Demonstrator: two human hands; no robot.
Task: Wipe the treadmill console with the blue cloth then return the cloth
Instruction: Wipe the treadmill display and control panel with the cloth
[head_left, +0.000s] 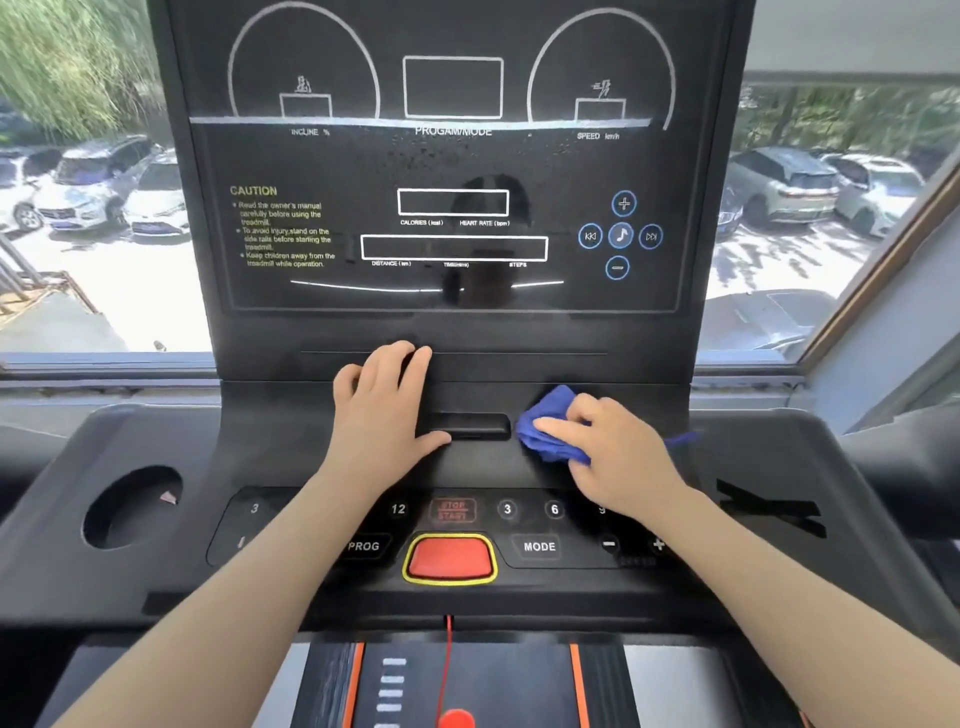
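Observation:
The black treadmill console (452, 322) fills the middle of the head view, with a dark display panel above and a button strip below. My right hand (618, 457) presses the bunched blue cloth (548, 434) against the sloped ledge, just right of a small recessed slot (467, 426). A tail of the cloth sticks out to the right of my wrist. My left hand (387, 410) lies flat on the ledge left of the slot, fingers spread and holding nothing.
A red stop button with a yellow rim (449, 558) sits below my hands, with a red safety cord (447, 670) hanging from it. A round cup holder (132, 506) is at the left. Black tape (769, 506) crosses the right tray. Windows flank the console.

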